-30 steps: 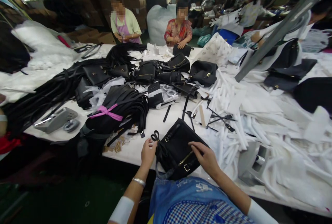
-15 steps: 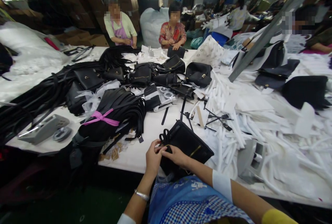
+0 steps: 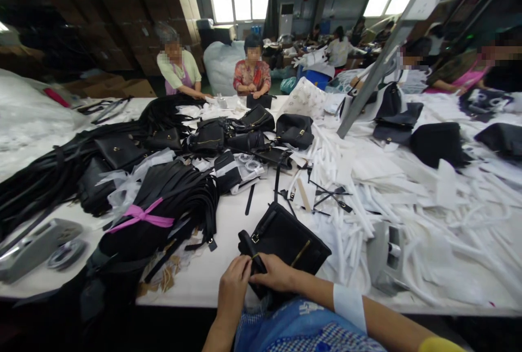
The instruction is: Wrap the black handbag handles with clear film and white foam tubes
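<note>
A black bag point(image 3: 283, 232) with a gold zipper lies tilted at the table's near edge, against my blue apron. Its black strap point(image 3: 246, 243) is bunched up in a loop at the bag's left side. My left hand point(image 3: 235, 281) pinches the strap near its lower end, fingertips together. Close beside it, my right hand point(image 3: 271, 271) has its fingers closed round the same strap, over the bag's lower left part. The two hands almost touch. Part of the strap is hidden by the fingers.
Black straps tied with a pink band point(image 3: 142, 216) lie left. Several black bags point(image 3: 210, 137) fill the middle. White strips point(image 3: 346, 232) and a grey tape dispenser point(image 3: 385, 257) are right; another dispenser point(image 3: 38, 243) is far left. Two people stand across the table; a slanted metal post rises right.
The view has tilted up. The strap loops have come together into a thicker bundle, standing left of the bag. Across the table, one person's arm has reached out over the table.
</note>
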